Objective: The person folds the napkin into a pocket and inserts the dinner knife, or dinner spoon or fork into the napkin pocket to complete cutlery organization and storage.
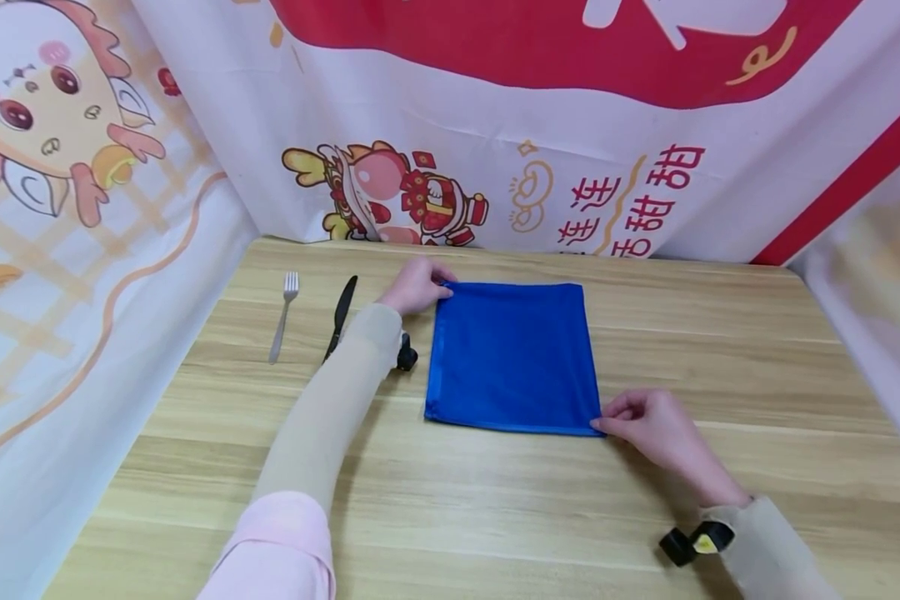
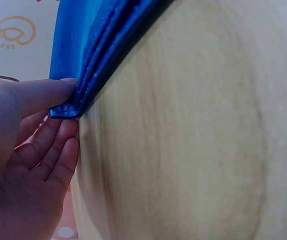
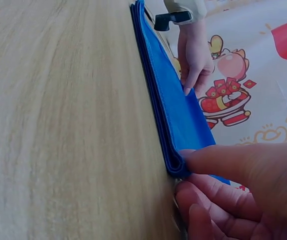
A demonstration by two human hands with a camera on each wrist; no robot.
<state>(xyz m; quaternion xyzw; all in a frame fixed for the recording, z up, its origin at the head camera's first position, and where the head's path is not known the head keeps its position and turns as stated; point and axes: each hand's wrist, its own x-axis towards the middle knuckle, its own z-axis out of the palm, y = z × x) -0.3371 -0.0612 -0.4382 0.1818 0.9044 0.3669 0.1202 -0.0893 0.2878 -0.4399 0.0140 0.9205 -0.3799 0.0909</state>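
A blue cloth [image 1: 513, 358], folded into a rough square of several layers, lies on the wooden table. At its far left corner my left hand [image 1: 414, 287] pinches the cloth between thumb and fingers; the left wrist view shows the thumb on top of the stacked layers [image 2: 76, 60]. My right hand [image 1: 656, 425] pinches the near right corner. In the right wrist view, thumb and fingers of that right hand [image 3: 233, 185] grip the rounded fold of the cloth [image 3: 171, 120], with the left hand visible beyond at the opposite corner.
Left of the cloth lie a silver fork [image 1: 285, 312] and a black knife [image 1: 342, 308], the knife partly hidden behind my left forearm. Printed fabric [image 1: 450, 108] hangs along the back and both sides of the wooden table [image 1: 495, 517].
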